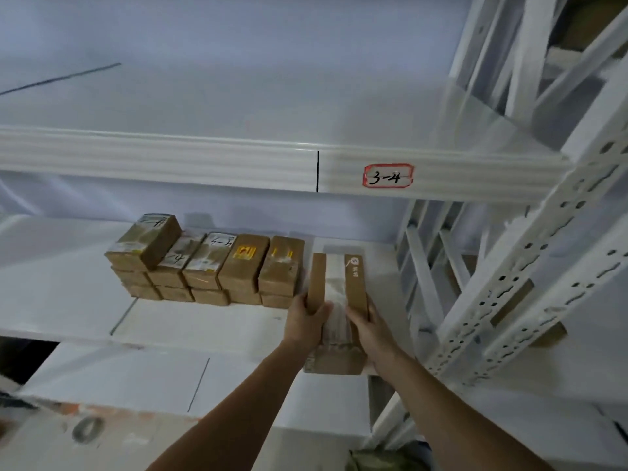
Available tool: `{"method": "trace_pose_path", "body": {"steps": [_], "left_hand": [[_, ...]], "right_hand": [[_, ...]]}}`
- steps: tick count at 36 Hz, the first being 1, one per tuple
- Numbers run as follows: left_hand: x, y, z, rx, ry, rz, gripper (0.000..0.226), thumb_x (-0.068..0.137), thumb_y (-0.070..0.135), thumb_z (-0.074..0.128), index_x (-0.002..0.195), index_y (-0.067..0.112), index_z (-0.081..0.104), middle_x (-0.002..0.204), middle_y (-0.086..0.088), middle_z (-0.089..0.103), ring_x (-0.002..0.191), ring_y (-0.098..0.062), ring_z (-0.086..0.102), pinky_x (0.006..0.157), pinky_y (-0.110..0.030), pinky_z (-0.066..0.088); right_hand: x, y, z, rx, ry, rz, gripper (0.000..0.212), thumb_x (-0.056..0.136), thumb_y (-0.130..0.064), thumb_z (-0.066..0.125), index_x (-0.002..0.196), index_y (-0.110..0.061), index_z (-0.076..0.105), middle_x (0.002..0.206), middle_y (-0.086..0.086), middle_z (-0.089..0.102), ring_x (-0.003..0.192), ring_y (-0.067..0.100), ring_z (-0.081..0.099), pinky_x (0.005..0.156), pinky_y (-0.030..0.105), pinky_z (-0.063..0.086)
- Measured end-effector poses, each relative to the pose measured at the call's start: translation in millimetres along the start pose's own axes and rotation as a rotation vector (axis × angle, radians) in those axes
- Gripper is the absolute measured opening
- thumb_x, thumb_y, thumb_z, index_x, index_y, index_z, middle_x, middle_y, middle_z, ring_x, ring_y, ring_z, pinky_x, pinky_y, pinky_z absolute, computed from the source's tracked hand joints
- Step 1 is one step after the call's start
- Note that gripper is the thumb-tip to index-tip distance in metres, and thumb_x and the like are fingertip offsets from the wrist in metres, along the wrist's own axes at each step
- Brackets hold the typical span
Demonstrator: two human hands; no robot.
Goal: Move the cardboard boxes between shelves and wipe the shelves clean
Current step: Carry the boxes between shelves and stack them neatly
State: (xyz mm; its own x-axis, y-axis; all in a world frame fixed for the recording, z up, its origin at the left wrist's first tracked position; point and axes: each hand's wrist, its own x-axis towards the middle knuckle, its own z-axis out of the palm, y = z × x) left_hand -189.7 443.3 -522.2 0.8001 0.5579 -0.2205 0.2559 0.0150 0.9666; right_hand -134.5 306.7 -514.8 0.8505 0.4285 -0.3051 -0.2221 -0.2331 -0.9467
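A long cardboard box [336, 300] with a wide band of clear tape down its top lies on the white middle shelf [204, 321], its near end sticking out over the shelf's front edge. My left hand [304, 322] grips its left side, thumb on top. My right hand [368, 329] grips its right side. Just left of it, several small taped cardboard boxes [207, 266] stand packed in rows and stacked, one [147, 241] lying askew on top at the left end.
The upper shelf's front beam [170, 158] carries a red-framed label "3-4" [388, 176] above the box. A perforated white upright [530, 266] and more racking stand to the right. A lower shelf [136, 379] with a drawn black line lies below.
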Motion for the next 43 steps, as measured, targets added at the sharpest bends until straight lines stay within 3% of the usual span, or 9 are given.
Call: {"method": "trace_pose_path", "body": {"steps": [2,7,11,14,19,22,27,31,43], "left_hand": [[13,-2,-1,0.081,0.039,0.030,0.040,0.095,0.036,0.070,0.130,0.022,0.055,0.117,0.005,0.067,0.108,-0.016,0.065,0.093,-0.037,0.058],[34,-1,-3,0.197,0.103,0.079,0.053,0.091,0.042,0.072,0.135,0.020,0.053,0.123,0.000,0.060,0.109,-0.018,0.062,0.096,-0.043,0.057],[46,3,-3,0.240,0.104,0.110,0.055,0.093,0.040,0.071,0.139,0.017,0.052,0.127,-0.002,0.056,0.114,-0.021,0.059,0.102,-0.047,0.054],[54,8,-3,0.359,0.122,0.186,0.059,0.096,0.034,0.069,0.146,0.012,0.047,0.136,-0.007,0.051,0.126,-0.025,0.053,0.109,-0.046,0.048],[67,14,-2,0.507,0.115,0.247,0.059,0.101,0.037,0.060,0.152,0.013,0.042,0.147,-0.011,0.046,0.137,-0.029,0.043,0.117,-0.045,0.039],[77,15,-3,0.612,0.116,0.285,0.057,0.103,0.040,0.055,0.151,0.013,0.044,0.150,-0.010,0.044,0.138,-0.030,0.041,0.116,-0.047,0.038],[90,20,-3,0.804,0.150,0.357,0.051,0.104,0.043,0.051,0.146,0.015,0.050,0.152,-0.005,0.043,0.136,-0.026,0.040,0.111,-0.040,0.034],[98,23,-3,0.836,0.146,0.345,0.049,0.105,0.044,0.047,0.146,0.017,0.050,0.153,-0.004,0.042,0.139,-0.026,0.037,0.112,-0.041,0.034],[113,28,-9,0.848,0.148,0.314,0.049,0.105,0.043,0.048,0.147,0.017,0.049,0.152,-0.006,0.043,0.137,-0.029,0.041,0.115,-0.045,0.037]], "right_hand": [[6,-4,3,0.002,0.018,-0.014,0.036,0.100,-0.047,0.058,0.135,-0.047,0.050,0.127,-0.016,0.066,0.115,0.010,0.063,0.104,0.041,0.050],[22,-10,7,-0.027,0.039,-0.008,0.029,0.103,-0.042,0.055,0.129,-0.050,0.044,0.119,-0.019,0.062,0.105,0.001,0.058,0.095,0.031,0.044],[39,-11,8,-0.045,0.047,-0.004,0.032,0.102,-0.044,0.055,0.132,-0.051,0.046,0.122,-0.017,0.064,0.112,0.009,0.062,0.097,0.035,0.049],[51,-14,11,-0.067,0.049,-0.012,0.034,0.104,-0.042,0.052,0.136,-0.049,0.046,0.119,-0.020,0.062,0.109,0.007,0.059,0.083,0.024,0.046],[70,-18,14,-0.089,0.054,0.000,0.034,0.100,-0.046,0.055,0.134,-0.049,0.050,0.126,-0.015,0.064,0.117,0.014,0.060,0.100,0.037,0.047],[78,-20,14,-0.088,0.049,0.013,0.033,0.097,-0.051,0.056,0.130,-0.052,0.051,0.123,-0.016,0.066,0.113,0.013,0.063,0.102,0.042,0.051],[96,-20,14,-0.094,0.050,0.016,0.065,0.077,-0.069,0.056,0.138,-0.049,0.049,0.125,-0.012,0.068,0.111,0.016,0.065,0.101,0.047,0.054],[103,-25,15,-0.105,0.040,0.000,0.045,0.091,-0.057,0.056,0.135,-0.049,0.049,0.123,-0.011,0.068,0.110,0.017,0.065,0.100,0.046,0.054],[121,-31,24,-0.130,0.025,0.007,0.051,0.097,-0.054,0.051,0.146,-0.043,0.043,0.133,-0.006,0.063,0.118,0.022,0.062,0.096,0.040,0.052]]}}
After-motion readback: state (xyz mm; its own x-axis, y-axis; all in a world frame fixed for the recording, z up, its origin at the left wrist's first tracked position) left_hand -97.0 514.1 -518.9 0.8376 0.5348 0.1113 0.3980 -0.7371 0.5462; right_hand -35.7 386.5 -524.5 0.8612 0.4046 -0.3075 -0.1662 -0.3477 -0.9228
